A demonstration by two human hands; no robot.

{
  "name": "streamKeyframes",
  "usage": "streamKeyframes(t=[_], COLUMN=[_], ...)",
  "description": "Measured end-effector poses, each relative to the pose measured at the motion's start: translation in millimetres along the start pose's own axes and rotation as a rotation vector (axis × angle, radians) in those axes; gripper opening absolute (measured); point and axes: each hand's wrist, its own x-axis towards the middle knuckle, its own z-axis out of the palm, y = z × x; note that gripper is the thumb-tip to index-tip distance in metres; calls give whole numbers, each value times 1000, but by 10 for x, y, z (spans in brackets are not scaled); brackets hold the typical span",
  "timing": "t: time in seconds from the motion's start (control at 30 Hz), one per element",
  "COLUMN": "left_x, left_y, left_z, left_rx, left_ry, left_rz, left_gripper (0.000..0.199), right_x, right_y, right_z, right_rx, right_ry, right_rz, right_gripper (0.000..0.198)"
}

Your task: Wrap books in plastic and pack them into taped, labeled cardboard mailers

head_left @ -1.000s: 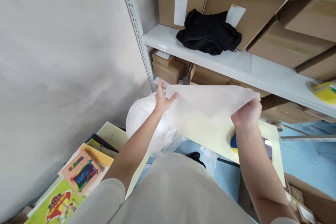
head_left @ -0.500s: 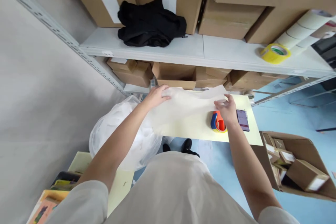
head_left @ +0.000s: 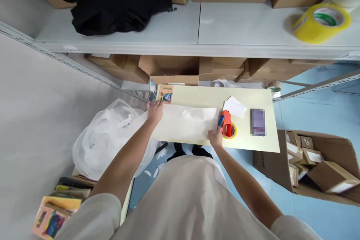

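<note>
A strip of white packing wrap (head_left: 187,122) lies flat along the pale yellow table (head_left: 250,95). Its left part runs toward a bulky heap of the same white wrap (head_left: 98,142) beside the table. My left hand (head_left: 155,111) grips the strip near the table's left edge, fingers bent over it. At the strip's right end, my right hand (head_left: 216,137) pinches the near corner. Right by those fingers stands a red and blue tape dispenser (head_left: 227,124) with yellow-edged tape. A book with a colourful cover (head_left: 166,94) lies behind the left hand.
White paper slips (head_left: 235,106) and a phone (head_left: 258,122) lie on the table's right part. A shelf (head_left: 174,49) crosses above, holding black cloth (head_left: 118,0) and a yellow tape roll (head_left: 322,22). A carton of small boxes (head_left: 323,168) stands at right; books (head_left: 57,210) at lower left.
The wrap, held raised between both hands before, now lies flat on the table. My right hand has come left and nearer to me. The view has tipped, showing the book and paper slips.
</note>
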Motion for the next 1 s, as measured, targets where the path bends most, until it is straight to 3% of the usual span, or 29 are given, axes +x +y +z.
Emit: streamKeyframes(t=[0.17, 0.33, 0.43, 0.57, 0.7, 1.0], left_x=[-186, -463, -530, -545, -624, -854], left_y=[185, 374, 397, 356, 358, 471], left_z=[323, 597, 727, 873, 1019, 1096], left_rx=[21, 36, 27, 13, -36, -145], left_ry=[-49, -201, -318, -413, -490, -559], left_rz=[-1, 177, 178, 76, -24, -146], left_gripper=[63, 71, 77, 84, 90, 97], right_x=[-189, -394, -316, -65, 121, 100], right_y=[127, 93, -27, -147, -95, 38], right_z=[57, -137, -108, 210, 426, 317], right_rx=[-34, -217, -311, -431, -586, -697], right_ry=[-64, -77, -185, -369, -405, -407], right_rz=[-89, -407, -554, -461, -335, -406], right_gripper=[74, 80, 74, 70, 66, 65])
